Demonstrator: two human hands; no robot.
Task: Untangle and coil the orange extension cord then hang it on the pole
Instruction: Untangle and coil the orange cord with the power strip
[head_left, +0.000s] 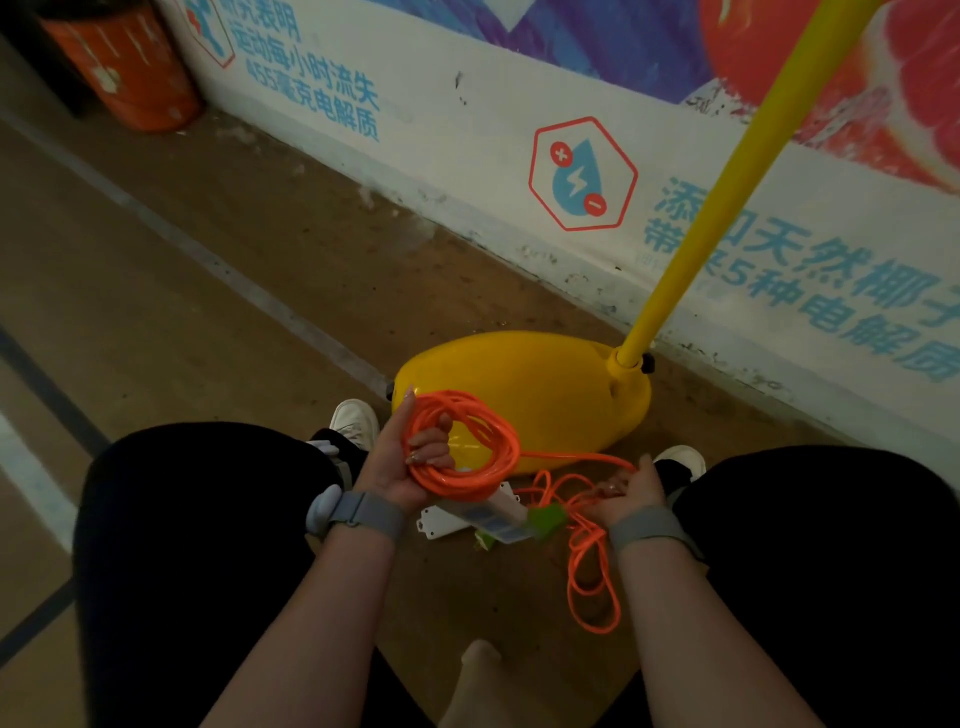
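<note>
My left hand (400, 462) grips a round coil of the orange extension cord (498, 441), several loops wound through the palm. A strand runs from the coil rightwards to my right hand (631, 491), which pinches it. Below that hand the remaining cord lies in loose tangled loops on the floor (592, 582). The cord's white socket strip with a green part (498, 514) hangs under the coil. The yellow pole (727, 192) rises from a yellow base (530, 379) just beyond my hands.
I am crouching, with dark-trousered knees on both sides and white shoes (356, 421) by the base. A printed wall (467, 114) runs behind the pole. An orange bin (124, 67) stands far left. A white flat plate (441, 519) lies on the brown floor.
</note>
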